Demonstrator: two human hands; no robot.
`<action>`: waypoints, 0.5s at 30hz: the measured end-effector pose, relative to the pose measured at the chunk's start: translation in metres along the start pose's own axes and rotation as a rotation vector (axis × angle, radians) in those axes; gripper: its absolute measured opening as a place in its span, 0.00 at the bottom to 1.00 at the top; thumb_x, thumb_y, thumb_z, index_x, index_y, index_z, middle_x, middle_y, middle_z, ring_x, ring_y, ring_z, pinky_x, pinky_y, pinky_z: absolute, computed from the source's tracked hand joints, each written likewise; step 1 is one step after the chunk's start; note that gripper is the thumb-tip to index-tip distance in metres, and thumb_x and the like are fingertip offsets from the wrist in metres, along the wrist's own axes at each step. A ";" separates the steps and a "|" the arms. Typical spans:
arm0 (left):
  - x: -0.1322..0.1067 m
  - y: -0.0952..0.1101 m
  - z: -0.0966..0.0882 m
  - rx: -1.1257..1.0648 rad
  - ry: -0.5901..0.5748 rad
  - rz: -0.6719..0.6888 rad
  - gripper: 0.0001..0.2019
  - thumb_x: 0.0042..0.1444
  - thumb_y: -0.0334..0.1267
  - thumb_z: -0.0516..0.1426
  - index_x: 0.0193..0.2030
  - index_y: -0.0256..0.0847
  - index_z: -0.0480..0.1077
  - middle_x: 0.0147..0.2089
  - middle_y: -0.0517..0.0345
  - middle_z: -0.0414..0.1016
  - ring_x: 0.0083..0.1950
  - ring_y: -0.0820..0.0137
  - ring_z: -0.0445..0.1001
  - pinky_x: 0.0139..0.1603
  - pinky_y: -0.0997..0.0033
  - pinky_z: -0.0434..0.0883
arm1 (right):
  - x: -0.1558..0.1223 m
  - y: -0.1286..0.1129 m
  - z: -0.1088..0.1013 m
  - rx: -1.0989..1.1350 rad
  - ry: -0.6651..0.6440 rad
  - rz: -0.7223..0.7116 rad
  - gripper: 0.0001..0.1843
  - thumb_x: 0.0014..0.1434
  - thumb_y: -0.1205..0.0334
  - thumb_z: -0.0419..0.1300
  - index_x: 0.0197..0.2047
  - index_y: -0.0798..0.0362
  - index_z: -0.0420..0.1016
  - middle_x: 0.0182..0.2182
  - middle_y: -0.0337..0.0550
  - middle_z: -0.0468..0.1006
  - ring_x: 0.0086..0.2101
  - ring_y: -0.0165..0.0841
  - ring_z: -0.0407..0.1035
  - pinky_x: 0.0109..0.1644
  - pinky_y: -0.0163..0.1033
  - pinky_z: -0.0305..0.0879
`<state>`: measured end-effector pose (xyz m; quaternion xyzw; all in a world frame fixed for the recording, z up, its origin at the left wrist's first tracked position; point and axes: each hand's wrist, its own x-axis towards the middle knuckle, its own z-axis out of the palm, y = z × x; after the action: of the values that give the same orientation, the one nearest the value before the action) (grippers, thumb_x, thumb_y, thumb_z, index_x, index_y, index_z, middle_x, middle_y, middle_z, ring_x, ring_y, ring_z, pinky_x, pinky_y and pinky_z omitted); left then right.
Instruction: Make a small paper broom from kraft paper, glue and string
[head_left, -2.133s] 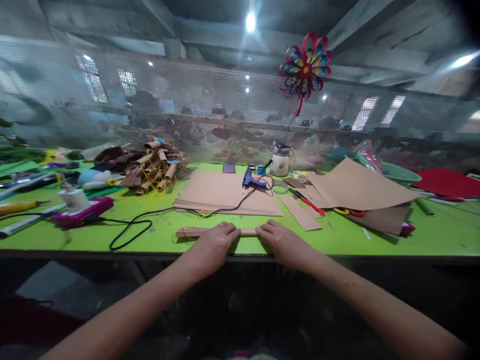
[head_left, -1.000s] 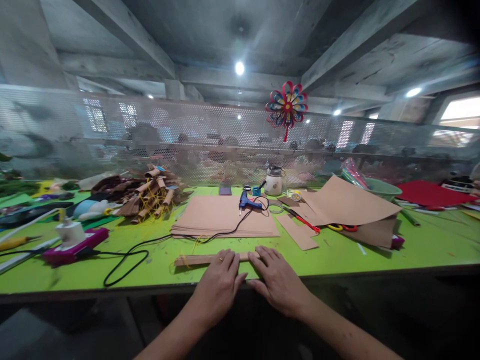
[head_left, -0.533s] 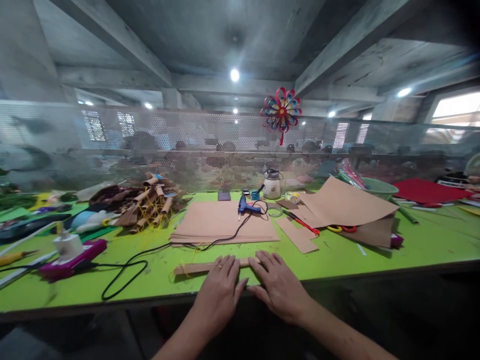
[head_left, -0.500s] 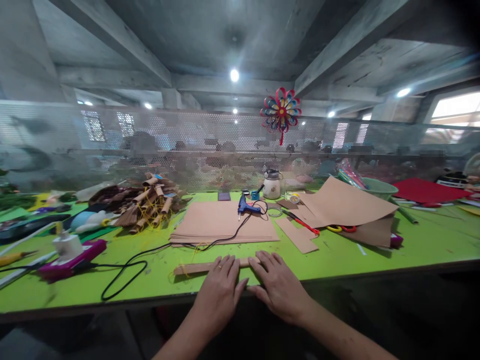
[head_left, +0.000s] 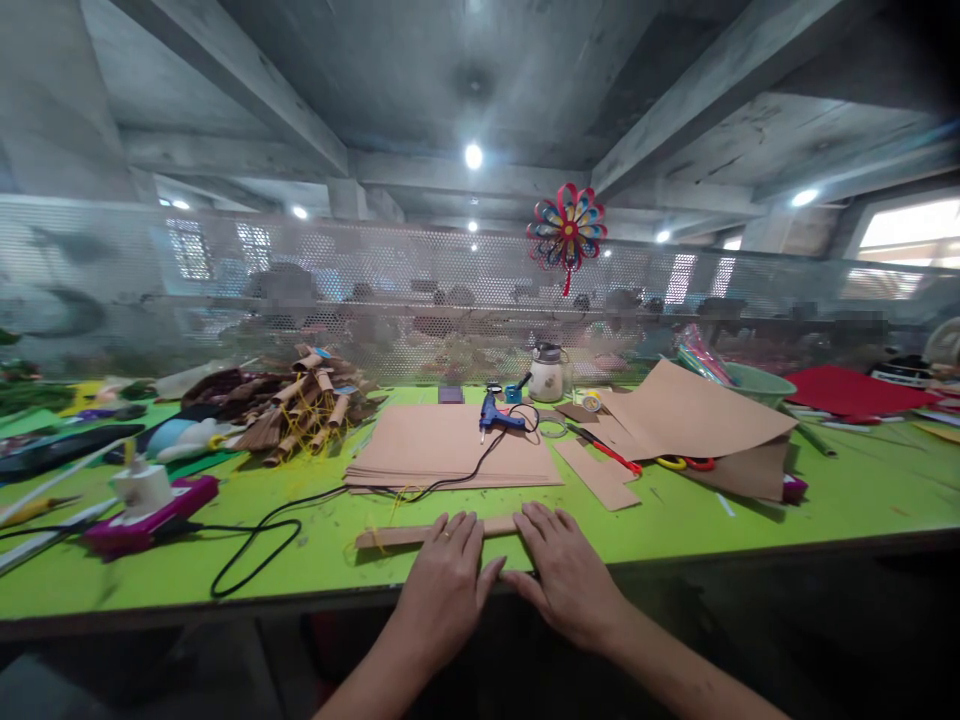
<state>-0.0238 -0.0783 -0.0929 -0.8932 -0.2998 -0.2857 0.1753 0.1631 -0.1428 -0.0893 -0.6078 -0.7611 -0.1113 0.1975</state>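
A narrow strip of brown kraft paper [head_left: 401, 537] lies along the front of the green table, with thin yellow string at its left end. My left hand [head_left: 444, 578] rests palm down on the strip's middle, fingers stretched out. Just to its right, my right hand [head_left: 564, 570] lies flat over the strip's right part, fingers extended, hiding that end. Both thumbs point toward each other near the table edge. Behind the strip is a stack of brown paper sheets [head_left: 420, 445], on which a blue hot glue gun [head_left: 501, 414] sits.
Black cord [head_left: 259, 540] runs leftward to a purple power strip [head_left: 161, 515]. Rolled brown paper pieces tied with yellow string [head_left: 307, 410] are heaped back left. Scissors with red handles [head_left: 615, 455], a large brown sheet [head_left: 690, 420] and a pale jar [head_left: 546, 375] stand right and behind.
My hands have moved slightly apart along the strip, the right one a little farther right. The whole view has shifted slightly; the other things stay in place.
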 end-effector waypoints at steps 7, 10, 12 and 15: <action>0.000 0.001 0.000 -0.019 -0.002 -0.012 0.17 0.63 0.41 0.53 0.53 0.31 0.70 0.53 0.40 0.76 0.55 0.55 0.74 0.58 0.48 0.69 | -0.002 0.000 0.003 -0.016 0.014 0.038 0.35 0.64 0.41 0.48 0.62 0.59 0.64 0.60 0.59 0.67 0.60 0.51 0.59 0.62 0.58 0.55; 0.000 0.001 0.002 -0.016 -0.009 -0.018 0.18 0.63 0.41 0.53 0.53 0.30 0.70 0.53 0.40 0.76 0.55 0.54 0.74 0.58 0.47 0.69 | -0.002 0.000 0.002 -0.021 0.010 0.034 0.34 0.64 0.40 0.48 0.63 0.58 0.64 0.60 0.57 0.68 0.60 0.50 0.59 0.63 0.58 0.55; -0.001 0.001 0.002 -0.019 -0.015 -0.025 0.18 0.62 0.41 0.54 0.54 0.31 0.70 0.54 0.40 0.76 0.55 0.54 0.74 0.59 0.47 0.69 | -0.002 0.000 0.002 -0.032 0.013 0.043 0.34 0.64 0.40 0.48 0.63 0.57 0.64 0.60 0.57 0.68 0.60 0.51 0.59 0.62 0.58 0.56; -0.001 0.000 0.002 -0.030 -0.027 -0.034 0.18 0.62 0.40 0.54 0.54 0.31 0.70 0.54 0.40 0.75 0.56 0.54 0.73 0.59 0.47 0.68 | -0.001 -0.001 0.003 -0.056 0.016 0.052 0.34 0.64 0.41 0.49 0.63 0.59 0.64 0.60 0.58 0.68 0.59 0.50 0.60 0.62 0.57 0.57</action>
<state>-0.0234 -0.0778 -0.0954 -0.8943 -0.3129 -0.2809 0.1530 0.1623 -0.1429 -0.0928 -0.6318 -0.7400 -0.1324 0.1891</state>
